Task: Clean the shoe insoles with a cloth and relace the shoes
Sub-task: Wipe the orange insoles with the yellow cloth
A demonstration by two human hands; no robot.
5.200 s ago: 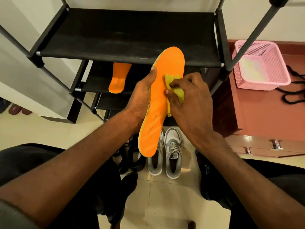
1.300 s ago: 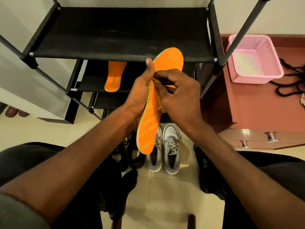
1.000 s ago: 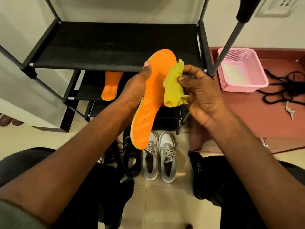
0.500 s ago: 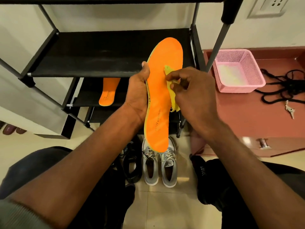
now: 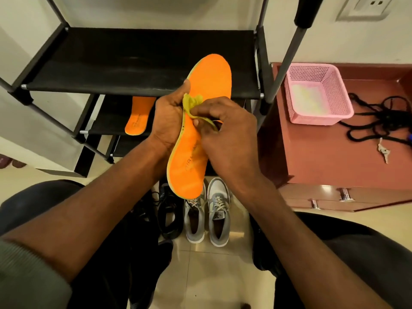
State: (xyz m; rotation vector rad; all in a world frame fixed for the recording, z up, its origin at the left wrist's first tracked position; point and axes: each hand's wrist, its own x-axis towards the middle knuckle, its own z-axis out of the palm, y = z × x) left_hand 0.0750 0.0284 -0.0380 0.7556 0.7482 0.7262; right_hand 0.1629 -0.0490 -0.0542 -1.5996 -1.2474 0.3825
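My left hand (image 5: 168,121) grips an orange insole (image 5: 196,139) by its left edge and holds it upright in front of the rack. My right hand (image 5: 227,134) pinches a crumpled yellow cloth (image 5: 192,103) against the middle of the insole. A second orange insole (image 5: 138,117) lies on the rack's lower shelf. On the floor below stand a grey-and-white pair of laced shoes (image 5: 207,217) and a black shoe (image 5: 168,215) to their left. Black laces (image 5: 383,117) lie tangled on the cabinet at the right.
A black shoe rack (image 5: 142,61) stands straight ahead with a dark pole (image 5: 287,52) at its right corner. A pink basket (image 5: 316,94) and keys (image 5: 382,150) sit on the brown cabinet (image 5: 323,157). My knees frame the tiled floor.
The cloth was lifted off the insole about a second ago and is now bunched back against its middle. The insole has tilted slightly and sits a little lower.
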